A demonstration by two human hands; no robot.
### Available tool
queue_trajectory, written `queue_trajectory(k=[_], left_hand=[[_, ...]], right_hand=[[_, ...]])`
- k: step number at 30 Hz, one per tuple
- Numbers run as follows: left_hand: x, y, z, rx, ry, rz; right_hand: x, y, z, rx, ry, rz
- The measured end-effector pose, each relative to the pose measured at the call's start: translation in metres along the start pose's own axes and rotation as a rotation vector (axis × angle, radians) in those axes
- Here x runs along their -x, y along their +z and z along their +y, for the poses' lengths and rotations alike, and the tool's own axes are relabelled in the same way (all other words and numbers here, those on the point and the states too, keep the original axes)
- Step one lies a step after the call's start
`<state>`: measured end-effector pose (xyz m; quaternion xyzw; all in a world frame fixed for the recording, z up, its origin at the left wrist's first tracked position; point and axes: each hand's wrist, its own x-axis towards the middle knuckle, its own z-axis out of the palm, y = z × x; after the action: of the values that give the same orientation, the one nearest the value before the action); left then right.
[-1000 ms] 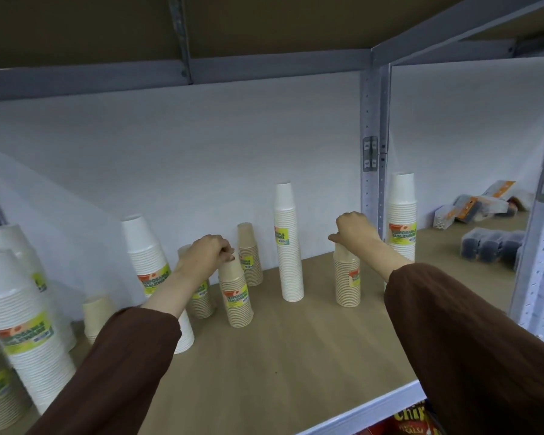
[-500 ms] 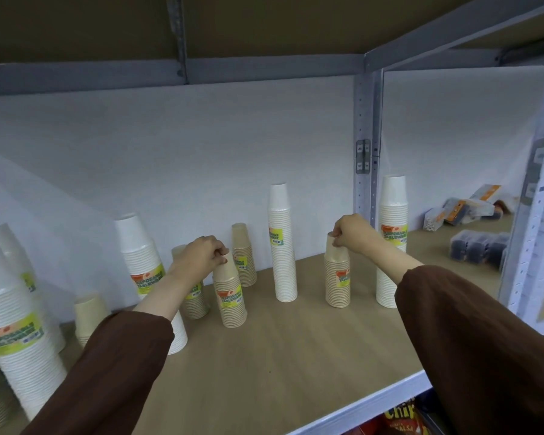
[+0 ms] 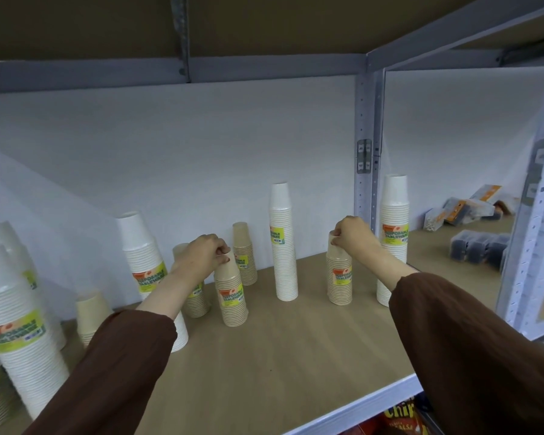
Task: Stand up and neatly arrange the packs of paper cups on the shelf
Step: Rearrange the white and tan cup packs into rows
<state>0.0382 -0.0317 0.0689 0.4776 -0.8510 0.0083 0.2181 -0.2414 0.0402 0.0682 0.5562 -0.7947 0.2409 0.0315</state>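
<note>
Several packs of paper cups stand upright on the wooden shelf (image 3: 289,356). My left hand (image 3: 203,255) grips the top of a short brown pack (image 3: 231,296) left of centre. My right hand (image 3: 352,235) grips the top of another short brown pack (image 3: 339,279), which stands on the board. Between the two rises a tall thin white pack (image 3: 284,243). A second tall white pack (image 3: 393,237) stands behind my right forearm. Two more brown packs (image 3: 245,255) sit near the back wall; my left wrist partly hides one of them.
Wide white packs (image 3: 19,328) crowd the left end, with another wide white pack (image 3: 145,265) and a small brown stack (image 3: 90,312) behind my left arm. A grey upright post (image 3: 366,152) divides the shelf. Boxes (image 3: 465,208) and dark trays (image 3: 479,246) lie in the right bay.
My right hand slid its brown pack to the left, away from the tall white pack by the post. My left hand stays on its brown pack, nearly still.
</note>
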Motion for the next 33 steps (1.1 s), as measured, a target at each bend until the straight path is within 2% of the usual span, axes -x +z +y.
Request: queue_trajectory(k=[33], left_hand=[[0.0039,0.0032,0.0022,-0.016,0.009,0.037]], right_hand=[[0.0054,0.0011,-0.001,0.066,-0.037,0.031]])
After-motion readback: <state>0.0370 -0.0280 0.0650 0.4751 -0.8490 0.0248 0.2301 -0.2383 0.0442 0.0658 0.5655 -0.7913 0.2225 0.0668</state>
